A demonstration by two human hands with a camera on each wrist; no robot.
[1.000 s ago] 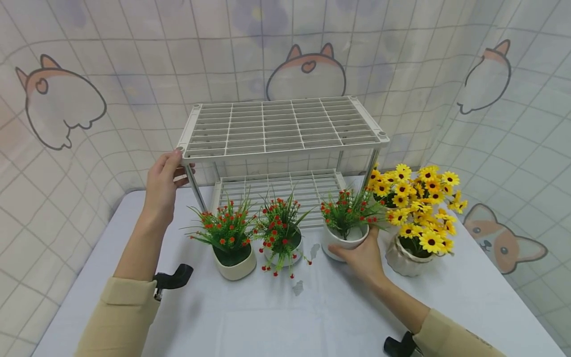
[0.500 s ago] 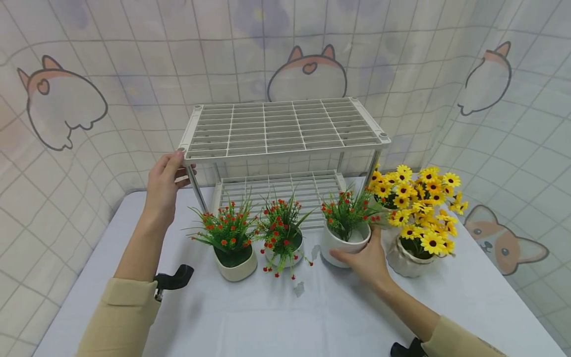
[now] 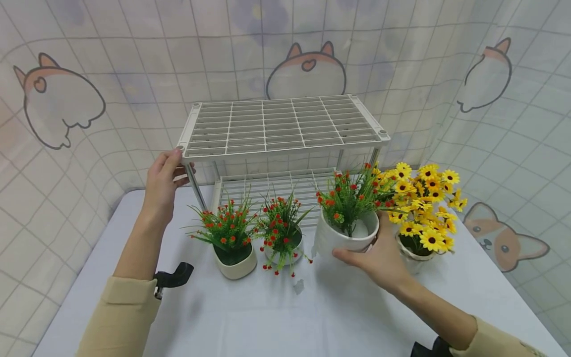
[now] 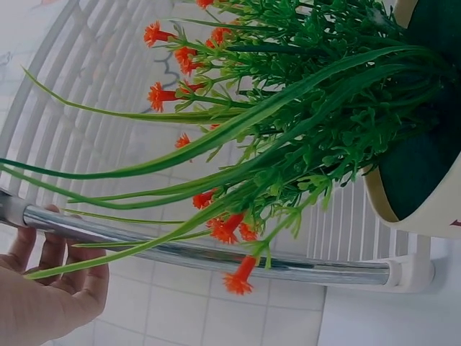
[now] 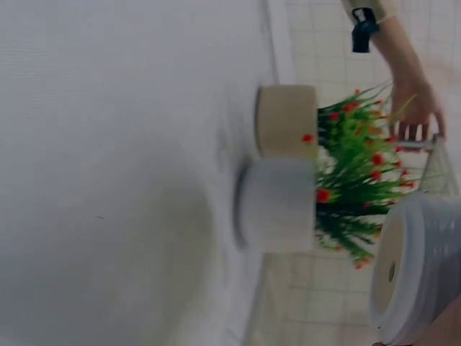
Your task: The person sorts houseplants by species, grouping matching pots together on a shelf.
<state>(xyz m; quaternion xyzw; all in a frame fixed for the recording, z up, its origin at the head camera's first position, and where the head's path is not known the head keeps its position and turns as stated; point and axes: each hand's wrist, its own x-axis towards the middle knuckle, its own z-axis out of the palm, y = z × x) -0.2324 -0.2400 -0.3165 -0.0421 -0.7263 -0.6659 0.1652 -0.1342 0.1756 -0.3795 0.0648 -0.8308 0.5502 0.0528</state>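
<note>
My right hand (image 3: 385, 258) grips a white round flowerpot (image 3: 334, 243) with red flowers and green leaves, its thumb along the front. This pot is raised off the table; its underside with a small hole faces the right wrist view. My left hand (image 3: 162, 183) holds the front left top corner of a two-tier white wire shelf (image 3: 285, 152), thumb on top and fingers curled behind the chrome post (image 4: 317, 272). Two more red-flowered pots, a cream pot (image 3: 236, 268) and a white pot (image 5: 277, 205), stand before the shelf.
Yellow daisy-like flowers (image 3: 430, 240) in a wrinkled pale pot (image 3: 415, 260) stand at the right, partly hidden by my right hand. More yellow blooms show behind them. A tiled-pattern curtain (image 3: 134, 124) backs the white-covered table (image 3: 267, 327).
My right hand has lifted the white flowerpot off the table, bringing it closer and slightly right. My left hand keeps its hold on the shelf corner.
</note>
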